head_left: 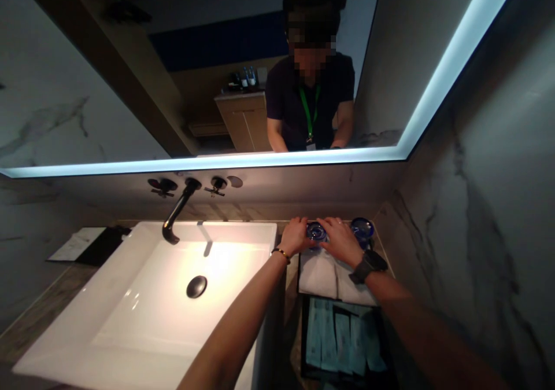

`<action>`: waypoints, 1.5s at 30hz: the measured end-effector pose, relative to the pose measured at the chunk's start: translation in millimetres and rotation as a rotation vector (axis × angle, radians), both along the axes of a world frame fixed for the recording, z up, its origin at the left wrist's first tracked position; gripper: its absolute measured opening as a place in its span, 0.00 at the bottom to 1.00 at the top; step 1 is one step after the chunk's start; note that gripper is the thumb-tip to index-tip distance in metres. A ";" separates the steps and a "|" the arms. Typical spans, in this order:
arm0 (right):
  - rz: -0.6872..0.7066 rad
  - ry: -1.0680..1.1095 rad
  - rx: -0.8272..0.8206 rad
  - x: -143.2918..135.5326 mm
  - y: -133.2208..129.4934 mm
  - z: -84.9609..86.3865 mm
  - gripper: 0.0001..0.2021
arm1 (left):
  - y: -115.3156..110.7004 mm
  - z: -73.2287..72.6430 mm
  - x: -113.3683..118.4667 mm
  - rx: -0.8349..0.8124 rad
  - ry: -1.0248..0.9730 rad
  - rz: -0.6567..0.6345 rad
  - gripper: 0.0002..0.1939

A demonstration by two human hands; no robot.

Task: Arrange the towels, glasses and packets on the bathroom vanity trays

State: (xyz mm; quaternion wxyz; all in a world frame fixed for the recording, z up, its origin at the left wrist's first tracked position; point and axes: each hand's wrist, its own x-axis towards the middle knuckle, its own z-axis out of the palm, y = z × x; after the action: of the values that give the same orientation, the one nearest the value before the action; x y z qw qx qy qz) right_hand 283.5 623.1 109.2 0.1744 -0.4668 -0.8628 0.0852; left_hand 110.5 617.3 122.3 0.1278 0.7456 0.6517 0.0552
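Observation:
Both hands reach to the back of the counter, right of the sink. Between them stands a blue-tinted glass point(317, 232). My left hand point(296, 237) has its fingers against the glass's left side, and my right hand point(341, 241) touches its right side. A second blue-tinted glass point(362, 228) stands just right of my right hand, near the corner. Under and in front of my right hand lie folded white cloths point(318, 274) on a dark tray. Nearer to me, a black tray point(304, 343) holds several pale blue-green packets point(342, 329).
A white rectangular sink point(143, 320) with a dark drain fills the left. Its black spout point(176, 213) and cross handles point(215, 186) project from the wall. A lit mirror point(208, 163) hangs above, and marble wall point(468, 205) borders the right. A black-and-white flat item point(87, 244) lies far left.

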 end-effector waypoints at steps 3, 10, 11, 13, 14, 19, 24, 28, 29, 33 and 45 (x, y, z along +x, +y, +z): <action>0.048 -0.085 -0.014 -16.2 13.2 0.7 0.28 | -7.9 -3.3 -16.3 -0.012 -0.048 0.019 0.26; 0.123 -0.172 -0.054 -20.9 35.2 -5.6 0.23 | -17.4 -12.5 -19.2 0.011 -0.169 0.018 0.26; 0.127 -0.163 -0.057 -18.0 36.1 -7.0 0.25 | -18.3 -13.5 -18.0 0.014 -0.184 0.016 0.27; 0.124 -0.135 -0.064 -11.9 35.9 -10.6 0.27 | -20.9 -15.9 -15.5 0.030 -0.212 0.009 0.29; 0.117 -0.118 -0.068 -9.0 35.0 -12.9 0.27 | -22.5 -17.4 -14.1 0.050 -0.212 0.000 0.29; 0.070 -0.041 -0.078 -0.5 29.9 -23.2 0.29 | -28.7 -24.8 -5.5 0.117 -0.031 -0.090 0.25; 0.062 -0.009 -0.100 0.0 27.7 -23.5 0.27 | -26.3 -29.0 -5.2 0.122 0.025 -0.236 0.25; 0.073 -0.018 -0.119 -4.2 26.5 -17.0 0.27 | -22.7 -29.5 -16.9 0.152 0.034 -0.348 0.23; 0.074 -0.024 -0.123 -5.6 26.8 -15.2 0.27 | -21.2 -29.0 -20.2 0.160 0.042 -0.349 0.23; 0.068 -0.059 -0.156 -9.8 30.6 -9.9 0.27 | -13.0 -27.2 -27.4 0.176 0.091 -0.262 0.27; 0.022 0.176 -0.321 -16.0 32.6 2.8 0.21 | -38.9 -30.8 -37.7 0.264 -0.375 -0.018 0.25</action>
State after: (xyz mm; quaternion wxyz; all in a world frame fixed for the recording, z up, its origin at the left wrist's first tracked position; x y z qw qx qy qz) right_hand 267.5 655.6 112.0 0.1714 -0.4699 -0.8247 0.2640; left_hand 72.8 578.4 91.5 0.1486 0.7383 0.5970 0.2764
